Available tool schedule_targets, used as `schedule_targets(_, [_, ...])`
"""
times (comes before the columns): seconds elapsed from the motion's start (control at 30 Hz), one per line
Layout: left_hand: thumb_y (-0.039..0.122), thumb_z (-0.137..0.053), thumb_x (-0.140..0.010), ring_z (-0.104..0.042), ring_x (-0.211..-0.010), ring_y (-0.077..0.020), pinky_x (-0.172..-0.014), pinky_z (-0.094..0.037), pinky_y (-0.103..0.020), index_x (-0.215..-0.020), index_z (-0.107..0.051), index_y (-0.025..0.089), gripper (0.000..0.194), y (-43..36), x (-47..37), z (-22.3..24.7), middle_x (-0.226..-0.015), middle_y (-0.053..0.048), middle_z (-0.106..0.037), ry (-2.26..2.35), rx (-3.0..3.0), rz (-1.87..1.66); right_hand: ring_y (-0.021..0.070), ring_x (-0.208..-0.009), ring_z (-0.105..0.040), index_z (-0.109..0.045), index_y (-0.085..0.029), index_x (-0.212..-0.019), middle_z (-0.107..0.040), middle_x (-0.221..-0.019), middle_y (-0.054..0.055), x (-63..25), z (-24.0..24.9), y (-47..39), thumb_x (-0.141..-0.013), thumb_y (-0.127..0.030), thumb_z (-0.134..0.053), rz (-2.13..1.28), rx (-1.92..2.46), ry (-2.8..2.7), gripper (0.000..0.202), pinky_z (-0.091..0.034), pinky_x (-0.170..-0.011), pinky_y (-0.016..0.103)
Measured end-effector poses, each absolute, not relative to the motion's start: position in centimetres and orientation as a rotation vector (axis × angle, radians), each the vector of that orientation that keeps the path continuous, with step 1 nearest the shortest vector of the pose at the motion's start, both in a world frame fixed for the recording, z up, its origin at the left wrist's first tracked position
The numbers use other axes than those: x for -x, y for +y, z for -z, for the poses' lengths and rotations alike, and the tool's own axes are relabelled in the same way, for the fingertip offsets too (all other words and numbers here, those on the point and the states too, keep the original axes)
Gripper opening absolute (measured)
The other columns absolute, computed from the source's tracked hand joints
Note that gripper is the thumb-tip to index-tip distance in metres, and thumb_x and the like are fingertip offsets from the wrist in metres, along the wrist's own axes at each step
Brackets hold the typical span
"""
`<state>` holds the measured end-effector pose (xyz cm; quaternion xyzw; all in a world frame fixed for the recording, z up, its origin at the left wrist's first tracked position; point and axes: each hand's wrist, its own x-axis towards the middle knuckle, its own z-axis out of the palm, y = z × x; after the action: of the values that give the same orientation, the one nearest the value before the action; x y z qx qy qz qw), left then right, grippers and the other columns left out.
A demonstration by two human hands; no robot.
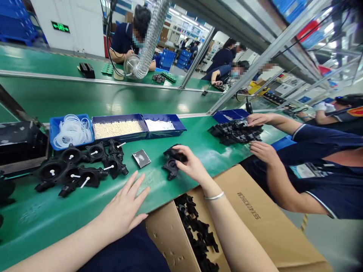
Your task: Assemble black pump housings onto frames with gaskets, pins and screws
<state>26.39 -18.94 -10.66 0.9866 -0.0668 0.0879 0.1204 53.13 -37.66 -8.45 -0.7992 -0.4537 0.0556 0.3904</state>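
My right hand (193, 166) is curled over a black plastic housing (170, 165) on the green bench, thumb on one side and fingers on top. A second dark part (170, 152) shows just behind it, partly under my fingers. Flat and with fingers stretched out, my left hand (124, 207) hovers at or touches the bench near its front edge; I cannot tell which. Nothing is in it. Beyond its fingertips lies a small square block (141, 158) with a greyish top. To the left several black housings (70, 155) sit grouped, with white sticks standing in them.
Behind the housings stand a blue bin of clear tubing rings (72, 130), a tray of small cream pieces (117, 128) and a tray of white pieces (160, 125). A cardboard box (249, 211) holds more black parts. At right, a co-worker's hands (262, 151) work over clustered black parts (236, 132).
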Motion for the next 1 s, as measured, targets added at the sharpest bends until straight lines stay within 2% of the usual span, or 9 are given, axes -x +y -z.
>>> schedule_targets(0.1, [0.042,-0.072,-0.087,-0.014,-0.153,-0.0433,-0.105,-0.052,-0.052,-0.150,-0.043,0.016,0.074,-19.6,-28.9,10.0,-0.166,-0.022,-0.017,-0.077,-2.926,-0.251,0.0229,-0.123,-0.056,-0.060,-0.027,-0.125,-0.059,-0.125,0.008,-54.0,9.4,-33.9,-0.080,-0.010,-0.050,-0.100,2.105,-1.315,0.049,-0.043,-0.112,0.043])
schedule_targets(0.2, [0.047,-0.075,-0.084,-0.016,-0.150,-0.0491,-0.107,-0.049,-0.055,-0.149,-0.045,0.012,0.080,-20.0,-31.9,10.0,-0.163,-0.028,-0.021,0.082,-2.945,-0.234,0.0281,-0.130,-0.050,-0.064,-0.023,-0.123,-0.053,-0.132,0.013,-53.9,9.5,-32.5,-0.085,-0.011,-0.045,-0.005,2.140,-1.303,0.044,-0.040,-0.113,0.052])
schedule_targets(0.3, [0.053,-0.080,-0.077,-0.017,-0.148,-0.0537,-0.113,-0.040,-0.061,-0.148,-0.047,0.008,0.090,-20.3,-33.7,10.6,-0.158,-0.032,-0.030,0.150,-2.975,-0.231,0.0332,-0.137,-0.042,-0.059,-0.022,-0.131,-0.049,-0.139,0.016,-52.6,9.7,-32.7,-0.095,-0.023,-0.047,0.158,2.185,-1.279,0.038,-0.034,-0.116,0.059])
schedule_targets(0.4, [0.058,-0.076,-0.078,-0.019,-0.148,-0.0535,-0.114,-0.038,-0.059,-0.147,-0.047,0.008,0.091,-20.3,-33.6,11.0,-0.157,-0.031,-0.033,0.066,-3.006,-0.241,0.0351,-0.141,-0.037,-0.052,-0.026,-0.140,-0.046,-0.146,0.014,-51.3,11.0,-33.5,-0.097,-0.041,-0.054,0.288,2.215,-1.364,0.045,-0.033,-0.117,0.060])
schedule_targets(0.53, [0.060,-0.067,-0.085,-0.025,-0.146,-0.0527,-0.112,-0.040,-0.056,-0.145,-0.047,0.006,0.083,-20.3,-32.9,11.1,-0.152,-0.029,-0.042,-0.043,-3.043,-0.262,0.0347,-0.131,-0.050,-0.055,-0.023,-0.137,-0.051,-0.139,0.016,-52.5,13.3,-33.7,-0.098,-0.046,-0.051,0.352,2.199,-1.426,0.045,-0.043,-0.110,0.057])
schedule_targets(0.63, [0.060,-0.062,-0.089,-0.026,-0.146,-0.0529,-0.110,-0.042,-0.055,-0.144,-0.047,0.006,0.079,-20.3,-32.4,11.0,-0.152,-0.029,-0.041,-0.058,-3.057,-0.277,0.0328,-0.121,-0.057,-0.055,-0.021,-0.138,-0.054,-0.134,0.017,-54.8,14.0,-33.2,-0.098,-0.051,-0.047,0.390,2.183,-1.445,0.050,-0.047,-0.106,0.054])
schedule_targets(0.8, [0.060,-0.058,-0.092,-0.025,-0.150,-0.0448,-0.114,-0.041,-0.049,-0.148,-0.043,0.007,0.079,-19.8,-29.7,8.9,-0.159,-0.022,-0.035,-0.138,-3.034,-0.325,0.0345,-0.124,-0.056,-0.053,-0.023,-0.140,-0.055,-0.135,0.016,-56.3,13.1,-33.1,-0.099,-0.060,-0.040,0.412,2.252,-1.415,0.057,-0.045,-0.107,0.056])
schedule_targets(0.9, [0.051,-0.052,-0.098,-0.026,-0.151,-0.0390,-0.120,-0.034,-0.046,-0.146,-0.045,0.006,0.066,-18.7,-27.2,6.4,-0.156,-0.022,-0.040,-0.239,-3.029,-0.367,0.0355,-0.124,-0.055,-0.058,-0.019,-0.133,-0.058,-0.131,0.017,-56.2,12.0,-33.0,-0.100,-0.059,-0.036,0.473,2.206,-1.347,0.056,-0.042,-0.110,0.057])
schedule_targets(1.0, [0.040,-0.047,-0.103,-0.031,-0.150,-0.0319,-0.124,-0.029,-0.043,-0.141,-0.049,0.007,0.051,-17.3,-25.5,4.3,-0.152,-0.020,-0.046,-0.319,-2.940,-0.396,0.0343,-0.124,-0.055,-0.062,-0.015,-0.124,-0.060,-0.126,0.019,-57.1,10.6,-32.0,-0.100,-0.056,-0.038,0.555,2.117,-1.314,0.053,-0.041,-0.112,0.052])
